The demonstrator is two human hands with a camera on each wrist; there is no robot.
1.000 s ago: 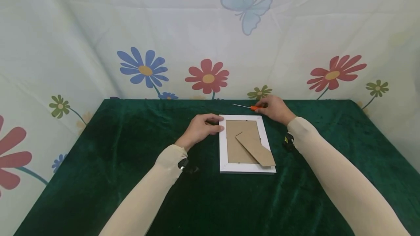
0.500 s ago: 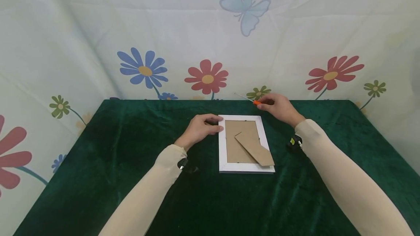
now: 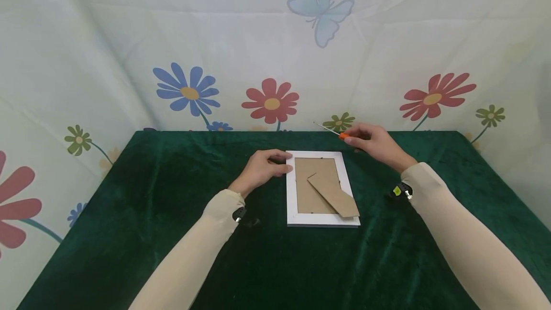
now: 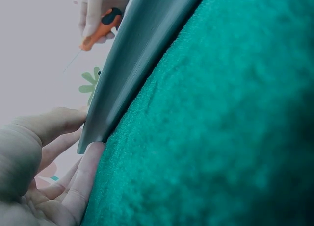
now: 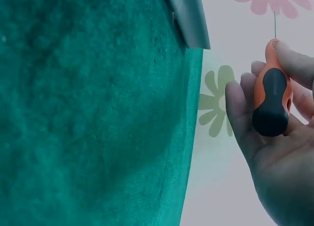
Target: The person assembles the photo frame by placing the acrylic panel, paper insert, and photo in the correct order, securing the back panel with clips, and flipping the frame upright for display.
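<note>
A white picture frame point(image 3: 292, 200) lies back side up on the green cloth. Its brown backing board point(image 3: 316, 164) carries a slanted brown stand flap point(image 3: 340, 200). My left hand point(image 3: 260, 169) holds the frame's left edge near the top corner; in the left wrist view, its fingertips point(image 4: 93, 150) touch the dark side of the frame. Beyond the frame's far right corner, my right hand point(image 3: 374, 143) grips a screwdriver point(image 5: 273, 96) by its orange and black handle. The thin metal shaft points left and away, raised off the cloth.
Dark green velvet cloth point(image 3: 172, 204) covers the table, whose far edge runs just behind the right hand. A pale backdrop point(image 3: 241, 37) printed with flowers and a butterfly hangs behind it. A small dark object point(image 3: 149, 129) shows at the far left corner.
My right hand has lifted the screwdriver and drawn it slightly right, with its tip now angled upward. The left hand and the picture frame stay where they were.
</note>
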